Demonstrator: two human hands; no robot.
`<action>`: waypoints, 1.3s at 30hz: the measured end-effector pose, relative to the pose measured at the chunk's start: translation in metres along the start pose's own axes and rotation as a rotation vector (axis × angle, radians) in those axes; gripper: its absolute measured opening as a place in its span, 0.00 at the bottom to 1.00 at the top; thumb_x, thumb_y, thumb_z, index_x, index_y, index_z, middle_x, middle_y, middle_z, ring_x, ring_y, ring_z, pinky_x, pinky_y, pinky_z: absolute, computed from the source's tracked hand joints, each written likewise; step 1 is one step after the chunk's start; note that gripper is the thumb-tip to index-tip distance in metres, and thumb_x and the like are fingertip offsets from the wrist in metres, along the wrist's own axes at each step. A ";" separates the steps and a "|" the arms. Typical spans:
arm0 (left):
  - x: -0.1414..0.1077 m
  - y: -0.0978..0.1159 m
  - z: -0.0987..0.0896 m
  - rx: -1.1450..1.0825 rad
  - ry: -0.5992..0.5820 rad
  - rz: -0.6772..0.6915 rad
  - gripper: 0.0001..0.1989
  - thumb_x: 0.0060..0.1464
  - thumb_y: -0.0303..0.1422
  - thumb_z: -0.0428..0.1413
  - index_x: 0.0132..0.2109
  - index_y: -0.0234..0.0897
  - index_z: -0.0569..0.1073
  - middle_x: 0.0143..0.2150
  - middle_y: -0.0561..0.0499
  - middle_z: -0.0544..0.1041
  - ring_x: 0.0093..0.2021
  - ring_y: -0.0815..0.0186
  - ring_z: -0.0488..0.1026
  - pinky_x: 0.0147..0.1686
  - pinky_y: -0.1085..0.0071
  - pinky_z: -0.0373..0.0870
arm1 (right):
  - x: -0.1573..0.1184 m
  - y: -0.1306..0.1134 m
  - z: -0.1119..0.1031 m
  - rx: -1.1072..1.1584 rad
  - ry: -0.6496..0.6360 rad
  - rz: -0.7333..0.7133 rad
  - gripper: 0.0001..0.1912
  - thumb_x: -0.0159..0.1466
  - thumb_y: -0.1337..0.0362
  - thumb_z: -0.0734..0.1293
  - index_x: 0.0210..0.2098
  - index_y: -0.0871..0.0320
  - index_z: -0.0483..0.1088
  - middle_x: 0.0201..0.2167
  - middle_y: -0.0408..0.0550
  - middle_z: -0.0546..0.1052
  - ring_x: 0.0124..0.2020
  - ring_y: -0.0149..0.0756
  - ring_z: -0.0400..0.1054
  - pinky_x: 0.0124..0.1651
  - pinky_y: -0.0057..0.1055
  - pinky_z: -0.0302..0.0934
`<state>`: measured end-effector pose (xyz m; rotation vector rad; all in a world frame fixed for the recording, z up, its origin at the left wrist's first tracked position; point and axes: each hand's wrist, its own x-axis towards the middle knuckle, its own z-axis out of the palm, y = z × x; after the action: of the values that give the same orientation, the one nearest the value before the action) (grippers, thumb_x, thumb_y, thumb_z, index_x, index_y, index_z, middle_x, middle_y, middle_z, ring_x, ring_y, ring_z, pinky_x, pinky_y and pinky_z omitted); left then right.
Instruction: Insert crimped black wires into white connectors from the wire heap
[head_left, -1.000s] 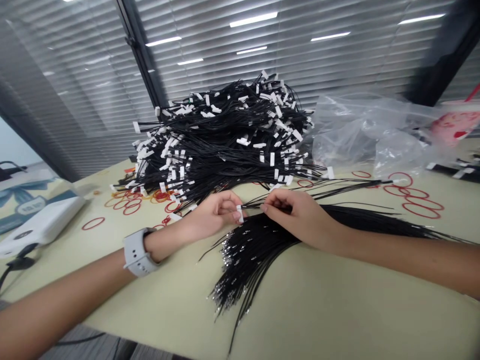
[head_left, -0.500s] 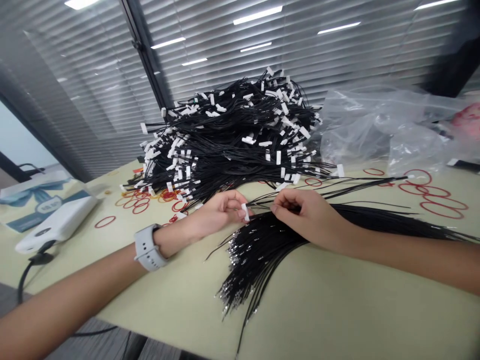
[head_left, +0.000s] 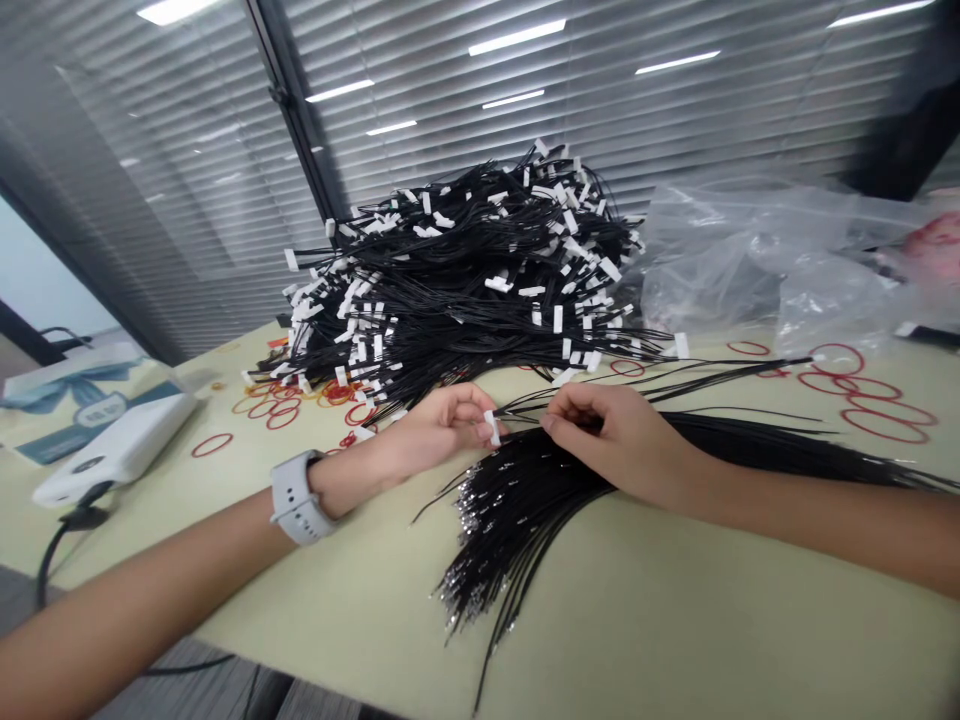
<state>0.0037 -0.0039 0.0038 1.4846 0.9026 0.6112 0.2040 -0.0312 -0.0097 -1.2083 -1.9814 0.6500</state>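
Mid-frame, pinching small white rectangular connector (head_left: 492, 428) in left grip (head_left: 427, 432), thin black wires (head_left: 521, 408) in right grip (head_left: 634, 440), ideally keeping both aligned.

My connector (head_left: 492, 428) is white; wires (head_left: 525, 485), black with silver tips; tabletop (head_left: 675, 590), pale yellow-green; watch strap (head_left: 296, 500), light grey.

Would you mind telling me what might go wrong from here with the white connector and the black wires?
The small white connector sits in the left hand's fingertips, so it might slip. The right hand is over the loose wire bundle, so it may drag or tangle strands. The long wires beyond it end near red bands and could catch.
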 end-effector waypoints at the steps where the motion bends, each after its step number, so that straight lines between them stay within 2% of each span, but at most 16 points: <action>1: 0.000 0.000 0.000 -0.008 0.004 -0.005 0.05 0.49 0.22 0.53 0.33 0.32 0.64 0.30 0.51 0.73 0.31 0.72 0.70 0.35 0.73 0.63 | 0.000 0.000 0.000 0.001 -0.006 -0.001 0.07 0.56 0.65 0.60 0.22 0.59 0.64 0.18 0.38 0.65 0.20 0.22 0.55 0.22 0.22 0.49; 20: -0.001 -0.001 0.000 0.013 -0.008 0.029 0.06 0.49 0.25 0.56 0.33 0.32 0.64 0.31 0.50 0.74 0.31 0.73 0.69 0.34 0.74 0.62 | -0.001 0.001 0.000 -0.002 0.007 -0.027 0.07 0.56 0.65 0.60 0.22 0.59 0.62 0.18 0.39 0.64 0.20 0.23 0.55 0.22 0.23 0.48; 29: 0.000 0.001 0.001 0.017 -0.002 0.022 0.05 0.49 0.24 0.55 0.32 0.31 0.64 0.28 0.52 0.73 0.28 0.75 0.69 0.30 0.76 0.62 | -0.005 0.001 0.001 -0.007 0.012 -0.116 0.08 0.58 0.64 0.59 0.24 0.59 0.61 0.18 0.38 0.64 0.20 0.23 0.55 0.23 0.22 0.49; 39: -0.001 0.000 0.002 0.018 -0.012 0.051 0.05 0.49 0.23 0.55 0.31 0.32 0.64 0.28 0.52 0.73 0.28 0.74 0.69 0.30 0.76 0.63 | -0.006 -0.002 0.001 -0.059 0.012 -0.069 0.07 0.56 0.66 0.59 0.22 0.59 0.63 0.17 0.39 0.65 0.19 0.23 0.56 0.21 0.23 0.49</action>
<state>0.0049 -0.0061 0.0036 1.5299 0.8652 0.6316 0.2042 -0.0373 -0.0107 -1.1704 -2.0354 0.5516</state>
